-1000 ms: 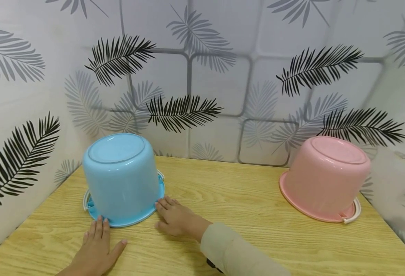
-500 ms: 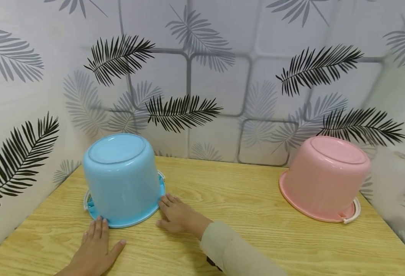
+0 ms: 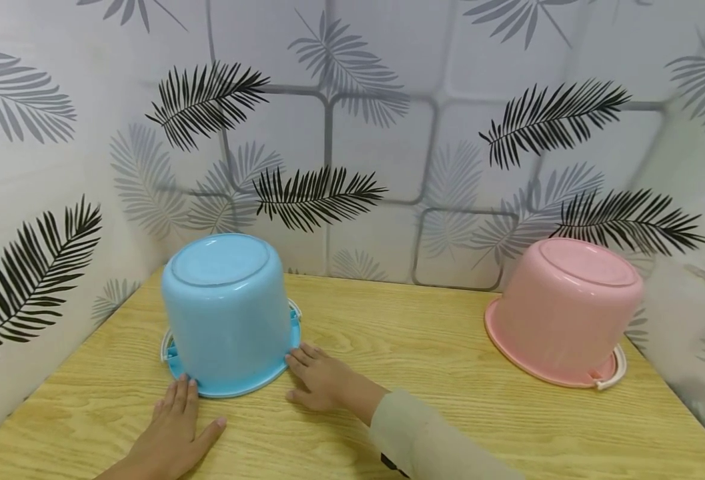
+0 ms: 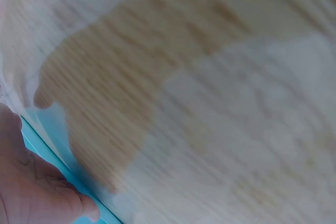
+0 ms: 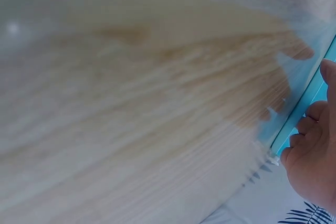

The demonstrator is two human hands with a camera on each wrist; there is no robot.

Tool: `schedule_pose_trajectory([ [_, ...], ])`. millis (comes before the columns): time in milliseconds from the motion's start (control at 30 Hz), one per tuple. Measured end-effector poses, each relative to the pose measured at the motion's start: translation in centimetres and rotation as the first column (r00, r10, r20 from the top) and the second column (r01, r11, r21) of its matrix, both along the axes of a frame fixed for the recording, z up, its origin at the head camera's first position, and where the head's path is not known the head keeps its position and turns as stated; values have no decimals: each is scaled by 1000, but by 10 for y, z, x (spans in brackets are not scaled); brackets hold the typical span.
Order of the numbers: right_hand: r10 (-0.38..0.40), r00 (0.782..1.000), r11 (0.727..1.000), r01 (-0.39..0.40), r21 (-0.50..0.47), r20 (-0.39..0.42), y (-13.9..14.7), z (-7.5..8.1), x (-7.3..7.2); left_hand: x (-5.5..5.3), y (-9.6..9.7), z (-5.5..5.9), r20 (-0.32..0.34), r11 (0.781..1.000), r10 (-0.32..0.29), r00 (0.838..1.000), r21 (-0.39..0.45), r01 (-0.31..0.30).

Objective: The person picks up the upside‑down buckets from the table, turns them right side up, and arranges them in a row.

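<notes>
An upside-down blue bucket (image 3: 226, 320) stands rim-down on the wooden table at the left, its pale handle partly showing at both sides. Against the front left of its rim rest the fingertips of my left hand (image 3: 169, 430), palm down with fingers extended and thumb spread. My right hand (image 3: 322, 380) touches the rim's right side with its fingers fairly straight. The left wrist view catches part of the left hand (image 4: 37, 190) beside the blue rim (image 4: 63, 169). In the right wrist view, the right hand (image 5: 312, 153) also meets the blue rim (image 5: 299, 116).
At the table's right side a pink bucket (image 3: 568, 313) is also upside down, a pale handle (image 3: 613, 370) at its rim. Behind the wooden table (image 3: 400, 347) rises a wall covering (image 3: 376, 147) printed with feathery leaves. Hand reflections show on the glossy tabletop in both wrist views.
The blue bucket has slid a little to the right over the last half second. Both hands have shifted right along with it. The pink bucket stays where it was.
</notes>
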State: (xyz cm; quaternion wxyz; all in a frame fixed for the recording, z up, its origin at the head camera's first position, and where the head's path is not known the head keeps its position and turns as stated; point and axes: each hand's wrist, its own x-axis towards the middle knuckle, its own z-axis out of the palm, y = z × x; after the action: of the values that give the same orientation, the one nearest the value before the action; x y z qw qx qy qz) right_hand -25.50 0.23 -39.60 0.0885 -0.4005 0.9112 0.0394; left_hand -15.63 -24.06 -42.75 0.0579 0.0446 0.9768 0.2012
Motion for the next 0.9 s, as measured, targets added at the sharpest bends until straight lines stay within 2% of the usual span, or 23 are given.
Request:
schedule_pose_trajectory([
  [167,-1,1000,1000,1,-22,4,8,2,4,1,3,0,-36,1000,-22,999,-7,22],
  [400,11,1000,998,-11,-56,12,19,2,7,1,5,1,-8,998,-53,999,19,53],
  [900,32,999,997,-33,-73,-11,34,-3,13,1,7,3,-18,995,-104,994,1,104],
])
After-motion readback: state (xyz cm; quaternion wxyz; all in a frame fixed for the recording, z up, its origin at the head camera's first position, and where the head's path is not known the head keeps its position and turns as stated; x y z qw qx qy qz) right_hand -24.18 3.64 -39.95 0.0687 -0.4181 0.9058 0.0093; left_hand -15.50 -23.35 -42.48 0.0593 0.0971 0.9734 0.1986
